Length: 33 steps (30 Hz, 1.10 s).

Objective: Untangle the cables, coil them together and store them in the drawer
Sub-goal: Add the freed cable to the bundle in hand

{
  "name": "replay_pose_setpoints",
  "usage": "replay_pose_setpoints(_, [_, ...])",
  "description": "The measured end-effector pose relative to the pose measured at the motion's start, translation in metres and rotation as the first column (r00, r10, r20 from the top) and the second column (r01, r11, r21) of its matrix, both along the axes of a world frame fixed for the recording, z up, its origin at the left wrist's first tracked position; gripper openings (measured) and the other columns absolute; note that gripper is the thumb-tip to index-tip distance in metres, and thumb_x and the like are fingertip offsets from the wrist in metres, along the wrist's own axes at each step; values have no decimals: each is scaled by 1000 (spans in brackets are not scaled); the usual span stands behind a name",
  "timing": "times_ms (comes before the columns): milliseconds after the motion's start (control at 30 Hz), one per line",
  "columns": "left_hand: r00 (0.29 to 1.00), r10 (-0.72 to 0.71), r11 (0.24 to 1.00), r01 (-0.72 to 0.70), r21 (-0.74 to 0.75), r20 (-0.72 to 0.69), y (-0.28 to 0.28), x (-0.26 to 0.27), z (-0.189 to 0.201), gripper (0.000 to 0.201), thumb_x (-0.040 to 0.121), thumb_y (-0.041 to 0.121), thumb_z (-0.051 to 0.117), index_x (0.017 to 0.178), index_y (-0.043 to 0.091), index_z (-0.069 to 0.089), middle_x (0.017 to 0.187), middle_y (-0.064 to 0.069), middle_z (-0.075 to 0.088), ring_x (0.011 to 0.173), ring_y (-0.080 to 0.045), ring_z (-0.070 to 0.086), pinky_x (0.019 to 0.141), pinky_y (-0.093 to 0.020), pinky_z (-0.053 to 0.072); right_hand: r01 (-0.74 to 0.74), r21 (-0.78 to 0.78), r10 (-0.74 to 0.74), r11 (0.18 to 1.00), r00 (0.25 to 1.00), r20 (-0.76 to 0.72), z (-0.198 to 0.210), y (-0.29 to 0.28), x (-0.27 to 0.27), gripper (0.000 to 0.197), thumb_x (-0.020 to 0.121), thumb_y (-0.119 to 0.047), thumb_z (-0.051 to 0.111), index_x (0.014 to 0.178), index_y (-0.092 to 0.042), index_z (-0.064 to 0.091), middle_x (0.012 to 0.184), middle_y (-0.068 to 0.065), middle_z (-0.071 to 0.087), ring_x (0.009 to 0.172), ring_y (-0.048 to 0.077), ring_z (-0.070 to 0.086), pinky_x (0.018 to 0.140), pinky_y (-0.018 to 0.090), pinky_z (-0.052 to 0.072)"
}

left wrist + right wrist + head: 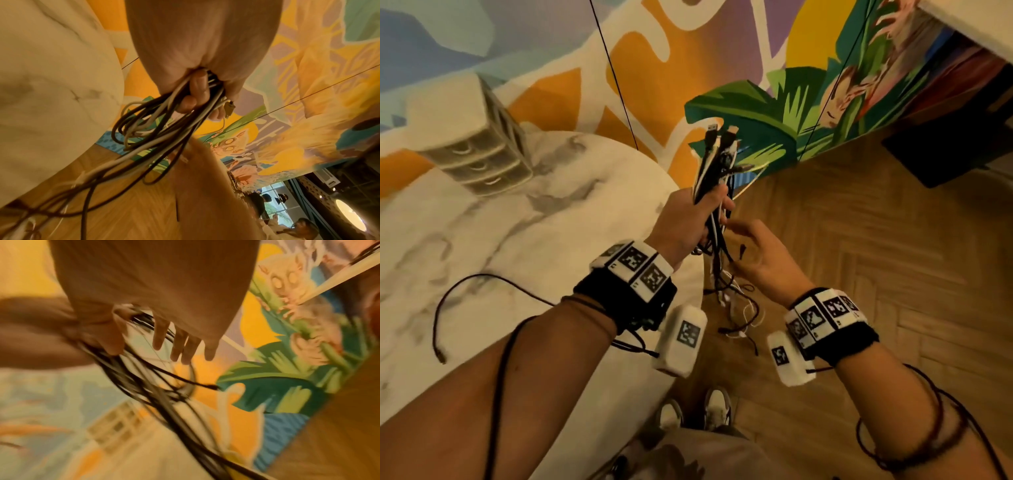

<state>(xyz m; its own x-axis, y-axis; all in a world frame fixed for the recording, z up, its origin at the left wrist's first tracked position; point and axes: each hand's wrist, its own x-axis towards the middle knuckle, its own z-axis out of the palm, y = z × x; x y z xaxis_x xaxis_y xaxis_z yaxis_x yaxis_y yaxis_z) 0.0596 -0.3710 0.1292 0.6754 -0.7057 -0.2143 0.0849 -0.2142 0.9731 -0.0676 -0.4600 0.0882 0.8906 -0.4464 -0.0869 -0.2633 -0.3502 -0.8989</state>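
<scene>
the left hand (pixel 688 222) grips the bundle of black and white cables (pixel 714 171) upright beside the white marble table (pixel 517 222), fingers curled round it. the right hand (pixel 760 260), fingers spread, combs the dangling tails; best to draw each strand free before looping.

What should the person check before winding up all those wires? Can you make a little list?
1. Left hand grips the cable bundle firmly: ok.
2. Plug ends gathered together above the fist: ok.
3. Right hand free to sort strands: ok, fingers spread.
4. Loose ends hanging below untangled: not ok, still looped.
5. Drawer unit on the table open to receive them: not ok, drawers look closed.
6. Every cable is in the bundle: cannot tell.
</scene>
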Motion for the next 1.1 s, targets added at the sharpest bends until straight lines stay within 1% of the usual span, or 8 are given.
replay_pose_setpoints(200, [999,24,998,-25,55,24,-5,-2,-4,34,95,37,50,79,12,67,67,-2,59,51,-6,52,51,-19,38,-47,-21,47,999,998,27,12,20,27,15,88,-12,59,102,-10,57,91,7,67,80,22,63,75,45,51])
replay_pose_setpoints(333, [1000,25,999,-25,46,8,-7,6,-2,37,95,40,50,81,11,68,70,-6,64,61,-15,59,57,-26,45,-38,42,36,998,999,33,9,15,28,13,93,-7,47,101,-2,56,80,10,61,68,22,56,67,40,48])
replay_pose_setpoints(467, [988,75,996,-82,47,134,-5,19,4,41,95,38,50,69,9,62,55,-1,49,38,-5,38,45,-21,31,294,123,-305,948,949,78,-1,-10,17,20,94,-7,44,85,-19,57,71,-2,55,62,11,53,59,24,46])
replay_pose_setpoints(600, [942,228,972,-236,6,248,8,49,25,44,91,37,59,49,21,55,42,8,43,39,-9,36,47,-24,29,589,-31,-589,807,808,4,-39,-61,-23,15,84,-27,52,71,-22,56,59,-3,49,61,19,51,60,38,44])
replay_pose_setpoints(733, [911,348,937,-330,-113,221,6,67,55,42,80,35,65,46,22,42,45,4,33,39,-14,28,44,-23,23,445,-299,-533,844,754,-383,-91,-80,-66,26,87,-28,63,88,-2,69,70,17,59,81,35,63,64,31,36])
replay_pose_setpoints(933, [979,195,958,-177,-225,59,-22,20,64,52,86,23,61,41,24,37,39,9,28,33,-11,23,39,-18,21,42,-86,-95,995,557,-825,-149,-66,-77,36,83,-29,67,112,-8,64,91,11,64,88,30,63,70,31,47])
replay_pose_setpoints(1000, [995,101,969,-101,-225,-14,-30,-2,53,51,91,19,58,46,25,36,39,10,29,32,-9,22,37,-18,20,-5,-153,-110,988,674,-730,-134,-66,-59,29,86,-27,63,110,-11,64,100,11,66,98,29,63,79,32,49])
replay_pose_setpoints(1100, [998,1,987,-11,-158,-59,-34,-27,30,53,91,17,58,42,24,39,38,9,30,33,-10,22,39,-21,21,180,70,-162,981,966,-203,-78,-63,-34,27,87,-18,55,112,-17,65,116,7,66,111,22,61,98,39,46])
